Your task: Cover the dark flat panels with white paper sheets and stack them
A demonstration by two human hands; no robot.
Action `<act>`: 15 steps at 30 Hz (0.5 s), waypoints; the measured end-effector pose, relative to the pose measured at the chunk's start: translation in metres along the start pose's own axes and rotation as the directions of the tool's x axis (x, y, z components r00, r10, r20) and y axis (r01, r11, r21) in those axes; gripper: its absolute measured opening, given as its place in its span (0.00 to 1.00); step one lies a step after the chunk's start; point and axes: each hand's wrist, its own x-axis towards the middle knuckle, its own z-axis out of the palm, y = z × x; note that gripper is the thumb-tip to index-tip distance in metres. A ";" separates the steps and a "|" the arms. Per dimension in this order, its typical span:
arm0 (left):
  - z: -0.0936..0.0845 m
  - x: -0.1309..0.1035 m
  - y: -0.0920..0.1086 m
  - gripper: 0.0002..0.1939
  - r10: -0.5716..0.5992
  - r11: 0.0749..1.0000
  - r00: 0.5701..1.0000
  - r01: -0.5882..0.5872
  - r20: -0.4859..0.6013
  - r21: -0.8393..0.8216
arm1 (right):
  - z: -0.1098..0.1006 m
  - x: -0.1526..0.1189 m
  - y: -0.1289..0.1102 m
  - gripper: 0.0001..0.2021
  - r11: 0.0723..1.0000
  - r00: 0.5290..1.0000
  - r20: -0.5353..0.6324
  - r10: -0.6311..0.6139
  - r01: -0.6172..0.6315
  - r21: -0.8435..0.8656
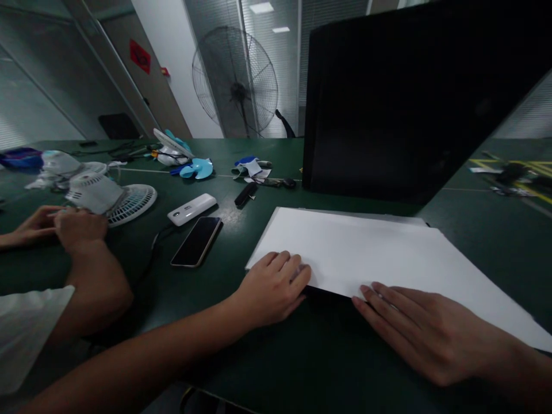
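We rest both hands on the near edge of the white sheet (371,253): the left hand (271,290) curled over its corner, the right hand (425,330) flat, neither one grasping it. We judge this is aligning the sheet; the next move needs even pressure. It lies on a green table (241,247) before a black board (405,98), with a phone (196,241) and a co-worker's hands (64,224) at the left.

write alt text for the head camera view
Both hands, left hand and right hand, press the near edge of a white sheet on a green table. A co-worker's hands handle a small white fan at left.
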 end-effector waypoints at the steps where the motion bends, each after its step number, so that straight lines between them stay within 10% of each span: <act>1: 0.001 0.000 0.003 0.21 0.026 0.999 0.999 -0.025 -0.021 0.020 | -0.002 0.001 0.001 0.19 1.000 1.000 0.004 -0.003 0.003 -0.001; 15: 0.008 0.020 -0.008 0.15 0.213 0.966 0.923 -0.151 -0.319 0.210 | -0.017 -0.002 0.019 0.19 0.996 0.995 -0.042 0.089 -0.089 0.003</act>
